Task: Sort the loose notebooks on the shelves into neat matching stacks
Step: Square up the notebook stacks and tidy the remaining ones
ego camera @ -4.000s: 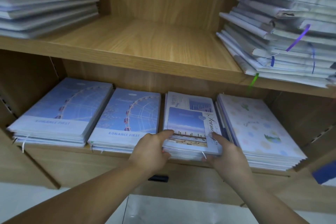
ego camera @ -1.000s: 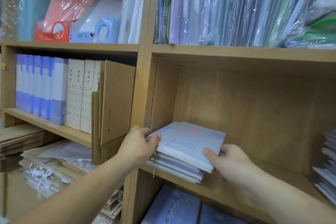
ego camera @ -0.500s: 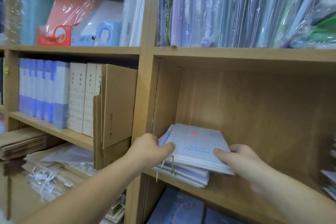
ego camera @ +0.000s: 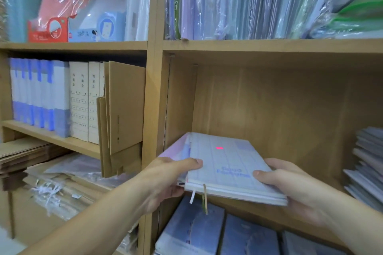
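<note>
Together, left hand (ego camera: 165, 180) and right hand (ego camera: 294, 186) clasp the notebook stack (ego camera: 223, 165), each grip curled round it.

The wooden shelving (ego camera: 153, 89) is carrying wrapped folders (ego camera: 259, 2) upright on its top right board, a stack of notebooks (ego camera: 223, 165) overhanging the board below with a grey pile (ego camera: 366, 161) at its right end, and files (ego camera: 39, 97), beige boxes (ego camera: 85, 101) and cardboard (ego camera: 126, 105) standing on the left board.
</note>
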`<action>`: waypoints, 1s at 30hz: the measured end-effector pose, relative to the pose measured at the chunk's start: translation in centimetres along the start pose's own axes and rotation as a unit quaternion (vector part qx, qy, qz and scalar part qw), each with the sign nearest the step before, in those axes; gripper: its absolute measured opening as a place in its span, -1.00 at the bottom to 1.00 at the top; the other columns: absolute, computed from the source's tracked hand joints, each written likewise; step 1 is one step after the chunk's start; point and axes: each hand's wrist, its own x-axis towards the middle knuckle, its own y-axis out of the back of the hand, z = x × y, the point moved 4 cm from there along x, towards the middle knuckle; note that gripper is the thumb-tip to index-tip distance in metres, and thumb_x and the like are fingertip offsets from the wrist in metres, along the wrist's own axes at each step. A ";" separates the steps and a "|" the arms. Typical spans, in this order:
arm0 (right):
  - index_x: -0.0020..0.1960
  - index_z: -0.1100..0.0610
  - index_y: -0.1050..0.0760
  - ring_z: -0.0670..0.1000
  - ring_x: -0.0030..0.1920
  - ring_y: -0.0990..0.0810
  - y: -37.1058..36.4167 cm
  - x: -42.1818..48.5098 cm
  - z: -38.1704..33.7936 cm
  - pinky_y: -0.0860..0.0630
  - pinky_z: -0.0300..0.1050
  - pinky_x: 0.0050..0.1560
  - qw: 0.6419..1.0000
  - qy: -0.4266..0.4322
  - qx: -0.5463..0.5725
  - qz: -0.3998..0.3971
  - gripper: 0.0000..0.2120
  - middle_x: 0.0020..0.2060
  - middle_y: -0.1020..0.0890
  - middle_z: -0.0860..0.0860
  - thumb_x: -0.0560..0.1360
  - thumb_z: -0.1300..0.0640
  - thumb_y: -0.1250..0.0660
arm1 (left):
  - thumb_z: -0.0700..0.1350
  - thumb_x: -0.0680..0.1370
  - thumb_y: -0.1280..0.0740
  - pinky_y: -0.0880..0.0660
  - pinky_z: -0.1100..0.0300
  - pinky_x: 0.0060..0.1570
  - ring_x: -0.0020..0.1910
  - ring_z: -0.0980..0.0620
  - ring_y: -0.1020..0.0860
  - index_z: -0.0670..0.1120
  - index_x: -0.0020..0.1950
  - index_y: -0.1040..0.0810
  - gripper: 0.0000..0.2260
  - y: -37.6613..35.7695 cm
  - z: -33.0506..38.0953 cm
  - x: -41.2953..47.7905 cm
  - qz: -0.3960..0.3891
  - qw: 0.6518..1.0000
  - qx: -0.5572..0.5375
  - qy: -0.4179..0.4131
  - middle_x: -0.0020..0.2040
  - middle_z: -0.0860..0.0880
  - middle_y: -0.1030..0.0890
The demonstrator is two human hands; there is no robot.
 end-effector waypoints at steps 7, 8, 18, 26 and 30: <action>0.29 -0.02 -0.50 0.02 0.05 -0.73 1.5 -3.9 3.4 -0.60 -0.01 0.06 1.000 0.019 -0.003 -0.011 -0.55 0.04 -0.74 -0.04 0.54 0.41 -0.31 | -0.35 0.50 -0.45 -0.67 0.11 -0.17 -0.03 -0.16 -0.73 -0.30 0.14 -0.56 -0.77 -1.9 -2.0 -3.0 -0.065 0.997 0.002 -0.044 0.05 -0.23 -0.72; 0.31 -0.11 -0.47 0.01 0.07 -0.72 1.9 -4.8 4.1 -0.61 0.04 0.10 0.999 0.032 0.006 0.002 -0.48 0.06 -0.73 -0.07 0.54 0.42 -0.29 | -0.37 0.48 -0.46 -0.68 0.04 -0.06 0.05 -0.18 -0.71 -0.29 0.23 -0.52 -0.66 -2.1 -2.9 -3.6 -0.078 0.996 0.018 -0.046 0.09 -0.22 -0.72; 0.55 -0.29 -0.06 -0.29 0.45 -0.31 4.9 -13.0 9.3 -0.21 -0.06 0.55 0.969 0.191 -0.106 0.114 -0.10 0.43 -0.38 -0.30 0.49 0.50 -0.20 | -0.13 0.56 -0.46 -0.61 0.07 0.20 0.25 0.12 -0.62 0.15 0.45 -0.42 -0.50 -9.0 -9.1 -9.0 -0.086 0.975 0.118 -0.166 0.28 0.18 -0.63; 0.58 -0.23 0.16 -0.26 0.54 -0.09 11.9 -8.3 0.1 -0.04 -0.60 0.35 0.911 0.318 -0.143 0.221 -0.04 0.58 -0.12 -0.19 0.52 0.51 -0.22 | -0.07 0.58 -0.44 -0.59 0.07 0.20 0.16 0.21 -0.60 0.17 0.38 -0.47 -0.60 -14.2 1.5 -2.6 -0.014 0.912 0.204 -0.356 0.21 0.16 -0.64; 0.45 -0.43 0.32 -0.23 0.47 -0.19 13.8 -5.0 -0.4 -0.17 -0.36 0.35 0.904 0.317 -0.170 0.234 0.01 0.57 -0.08 -0.23 0.56 0.44 -0.22 | 0.07 0.50 -0.40 -0.54 -0.09 0.27 0.26 0.09 -0.58 0.18 0.39 -0.45 -0.54 -16.0 2.1 1.3 -0.011 0.907 0.196 -0.373 0.26 0.10 -0.62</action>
